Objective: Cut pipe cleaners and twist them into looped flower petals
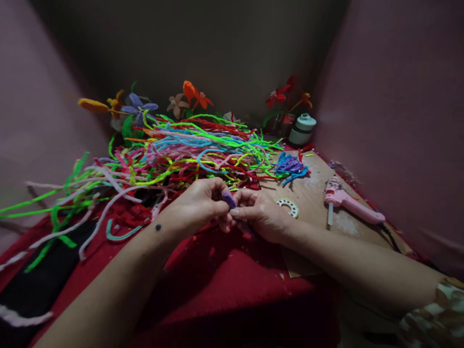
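Note:
My left hand (pixel 203 205) and my right hand (pixel 263 212) meet over the front of the red cloth. Between them is a short purple pipe cleaner (pixel 229 199), pinched by the fingers of both hands. It looks bent, though the fingertips cover much of it. Just beyond my hands lies a large heap of pipe cleaners (pixel 213 145) in green, pink, blue, red and yellow. To the right of my right hand sits a round ring with holes (pixel 288 208), partly behind the wrist.
A pink glue gun (pixel 350 204) lies on a brown board (pixel 308 186) at the right. Blue and purple pipe cleaner pieces (pixel 291 166) rest near the board's far end. Pipe cleaner flowers (pixel 139 107) and a pale green bottle (pixel 302 129) stand at the back. Walls rise on both sides.

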`<action>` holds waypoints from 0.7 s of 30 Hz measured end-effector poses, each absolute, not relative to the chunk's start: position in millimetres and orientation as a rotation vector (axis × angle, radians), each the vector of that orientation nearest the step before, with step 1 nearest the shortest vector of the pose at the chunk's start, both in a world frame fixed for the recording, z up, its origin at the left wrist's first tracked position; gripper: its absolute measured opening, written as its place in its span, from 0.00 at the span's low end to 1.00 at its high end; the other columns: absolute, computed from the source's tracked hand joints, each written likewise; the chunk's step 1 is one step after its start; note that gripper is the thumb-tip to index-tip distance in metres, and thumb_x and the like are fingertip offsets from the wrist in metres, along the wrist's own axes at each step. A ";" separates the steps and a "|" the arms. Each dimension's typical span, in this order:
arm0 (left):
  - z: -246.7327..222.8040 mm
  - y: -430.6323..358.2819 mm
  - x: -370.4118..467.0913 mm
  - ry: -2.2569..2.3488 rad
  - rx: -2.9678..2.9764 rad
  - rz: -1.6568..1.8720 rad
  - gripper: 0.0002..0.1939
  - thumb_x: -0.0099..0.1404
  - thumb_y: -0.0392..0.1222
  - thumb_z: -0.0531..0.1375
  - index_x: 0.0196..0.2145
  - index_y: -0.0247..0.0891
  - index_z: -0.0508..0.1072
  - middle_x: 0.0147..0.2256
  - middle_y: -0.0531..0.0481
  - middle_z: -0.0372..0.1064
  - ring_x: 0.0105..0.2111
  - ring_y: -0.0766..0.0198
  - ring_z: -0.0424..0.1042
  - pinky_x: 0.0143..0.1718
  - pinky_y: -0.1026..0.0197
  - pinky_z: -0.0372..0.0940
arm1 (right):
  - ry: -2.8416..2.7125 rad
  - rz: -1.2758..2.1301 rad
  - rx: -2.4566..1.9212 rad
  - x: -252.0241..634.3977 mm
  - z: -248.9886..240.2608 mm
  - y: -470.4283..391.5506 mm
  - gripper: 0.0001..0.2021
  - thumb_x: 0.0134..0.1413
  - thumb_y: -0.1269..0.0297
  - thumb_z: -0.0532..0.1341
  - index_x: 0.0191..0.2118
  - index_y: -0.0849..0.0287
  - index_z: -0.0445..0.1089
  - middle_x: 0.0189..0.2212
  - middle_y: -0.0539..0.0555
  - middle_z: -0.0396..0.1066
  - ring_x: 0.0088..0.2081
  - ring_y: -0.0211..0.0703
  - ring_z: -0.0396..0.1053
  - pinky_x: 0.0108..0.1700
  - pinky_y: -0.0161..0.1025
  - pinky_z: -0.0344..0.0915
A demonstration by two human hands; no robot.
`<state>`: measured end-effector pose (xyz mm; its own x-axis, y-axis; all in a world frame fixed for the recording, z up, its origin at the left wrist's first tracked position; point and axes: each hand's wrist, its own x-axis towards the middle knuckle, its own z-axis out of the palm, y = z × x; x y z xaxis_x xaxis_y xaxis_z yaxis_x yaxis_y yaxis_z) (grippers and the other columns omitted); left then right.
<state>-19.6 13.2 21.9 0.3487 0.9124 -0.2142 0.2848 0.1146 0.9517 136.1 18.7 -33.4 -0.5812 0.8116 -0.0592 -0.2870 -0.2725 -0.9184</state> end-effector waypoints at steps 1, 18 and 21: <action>22.4 13.3 -19.7 1.165 1.403 0.657 0.07 0.48 0.30 0.57 0.27 0.36 0.63 0.17 0.52 0.70 0.18 0.63 0.72 0.21 0.64 0.65 | -1.226 1.941 -0.674 136.0 -33.7 18.9 0.12 0.39 0.67 0.67 0.28 0.61 0.62 0.21 0.48 0.69 0.19 0.32 0.63 0.19 0.29 0.56; 20.7 17.0 -28.8 1.068 1.369 0.697 0.06 0.54 0.36 0.60 0.31 0.35 0.66 0.21 0.51 0.71 0.18 0.66 0.70 0.20 0.66 0.64 | -1.110 2.136 -0.574 137.6 -30.3 23.1 0.10 0.40 0.69 0.65 0.29 0.63 0.64 0.24 0.50 0.69 0.22 0.33 0.65 0.22 0.31 0.63; 18.4 18.7 -30.1 1.085 1.340 0.733 0.07 0.53 0.36 0.60 0.31 0.36 0.65 0.20 0.51 0.70 0.18 0.65 0.69 0.18 0.67 0.61 | -1.087 2.176 -0.619 140.8 -26.3 23.9 0.06 0.41 0.70 0.63 0.29 0.64 0.66 0.25 0.53 0.71 0.21 0.34 0.66 0.24 0.33 0.64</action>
